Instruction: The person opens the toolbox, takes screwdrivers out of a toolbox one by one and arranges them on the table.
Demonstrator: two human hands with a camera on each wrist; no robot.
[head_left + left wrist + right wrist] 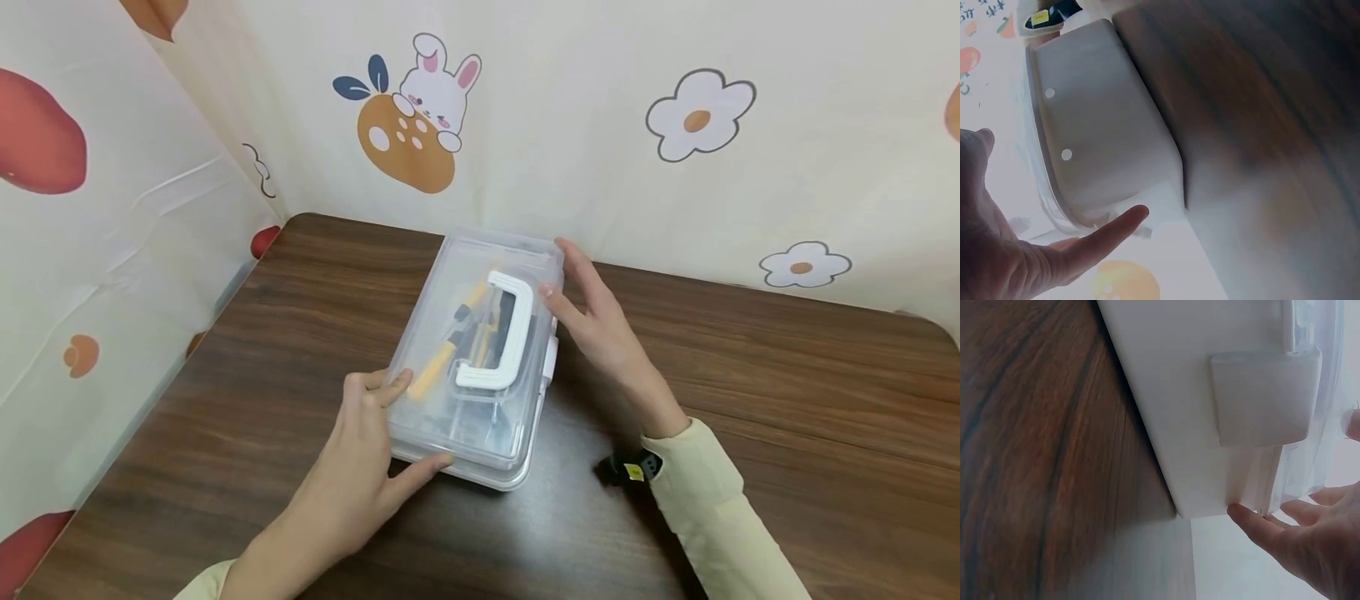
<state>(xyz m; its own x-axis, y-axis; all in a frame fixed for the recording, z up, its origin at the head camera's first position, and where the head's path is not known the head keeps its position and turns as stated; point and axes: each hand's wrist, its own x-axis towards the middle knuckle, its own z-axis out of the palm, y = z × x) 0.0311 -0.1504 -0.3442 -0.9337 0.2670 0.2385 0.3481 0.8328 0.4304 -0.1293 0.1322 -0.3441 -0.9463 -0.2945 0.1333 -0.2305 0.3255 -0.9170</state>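
A plastic storage box [487, 433] with a see-through lid and white base sits on the table, a white carry handle [517, 333] lying flat on top. Blurred through the lid are yellow-and-black tools [435, 369]. At the near left corner, my left hand [352, 462] holds the box, its thumb along the near edge of the lid and its fingers at the left side. My right hand [603, 325] grips the far right corner, with the thumb on the lid's edge and fingertips round the far end. A white latch [1266, 397] lies against the side wall.
Dark wood-grain table [750, 367] extends on both sides of the box. A patterned cloth [570, 108] hangs behind the table and along its left side. A black band with a yellow label [633, 472] is on the right wrist, by the sleeve [697, 483].
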